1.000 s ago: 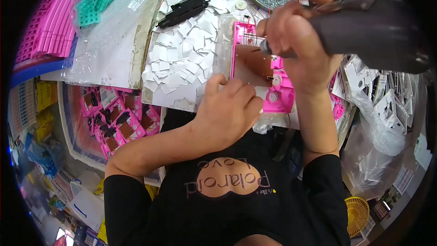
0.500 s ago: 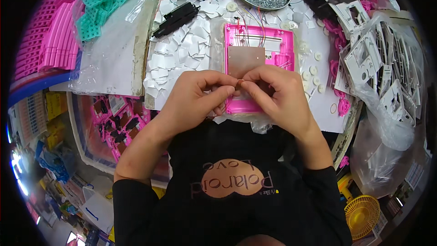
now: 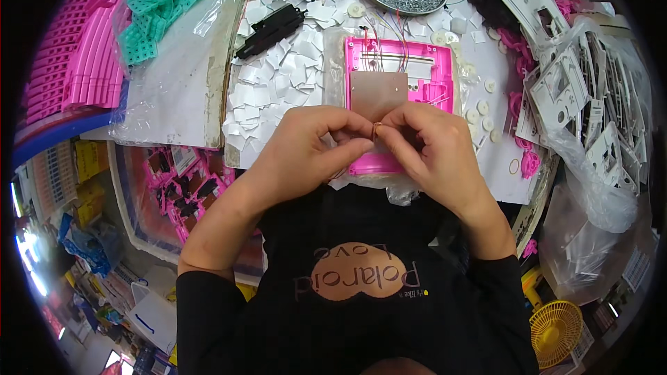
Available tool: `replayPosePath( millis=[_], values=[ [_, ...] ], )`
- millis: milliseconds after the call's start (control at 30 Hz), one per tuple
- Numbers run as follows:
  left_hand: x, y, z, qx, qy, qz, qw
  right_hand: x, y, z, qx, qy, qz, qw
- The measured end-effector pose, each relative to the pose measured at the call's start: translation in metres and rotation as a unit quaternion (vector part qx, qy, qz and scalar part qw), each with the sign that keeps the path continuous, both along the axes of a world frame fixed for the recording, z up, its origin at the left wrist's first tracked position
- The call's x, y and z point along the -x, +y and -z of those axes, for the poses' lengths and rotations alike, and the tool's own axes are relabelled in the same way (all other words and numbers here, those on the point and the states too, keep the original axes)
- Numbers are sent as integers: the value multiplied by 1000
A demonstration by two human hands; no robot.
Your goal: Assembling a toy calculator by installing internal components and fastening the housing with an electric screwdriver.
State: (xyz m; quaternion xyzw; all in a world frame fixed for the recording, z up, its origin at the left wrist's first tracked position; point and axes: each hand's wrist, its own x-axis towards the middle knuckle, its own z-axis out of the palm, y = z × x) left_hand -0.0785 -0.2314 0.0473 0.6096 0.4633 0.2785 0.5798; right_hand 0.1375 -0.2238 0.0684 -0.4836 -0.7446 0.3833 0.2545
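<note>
Lowered since a second ago, the right hand (image 3: 439,153) pinches a thin wire (image 3: 376,132) over the pink casing (image 3: 436,92), near the surface's front edge; the left hand (image 3: 302,146) touches it, grip unclear.

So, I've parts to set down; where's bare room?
White tabletop between white discs, right hand and pink cords, bar one ring; board between teal mesh and paper scraps, part-covered by clear film. Crowded: left of the pink housing.

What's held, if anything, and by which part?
A thin orange strand, pinched by the right hand; which part, and whether the left hand grips too, cannot be told.
</note>
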Motion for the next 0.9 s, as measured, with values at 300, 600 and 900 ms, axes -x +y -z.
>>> replayPosePath(
  millis=[300, 600, 900],
  values=[
    [-3, 1, 3, -80, 50, 29, 995, -4, 1, 0, 12, -2, -31, 999],
    [1, 5, 5, -103, 23, 65, 992, -10, 2, -3, 50, 20, -55, 997],
    [-11, -1, 7, -150, 40, 19, 988, -7, -1, 4, 14, 17, -31, 999]
  ],
)
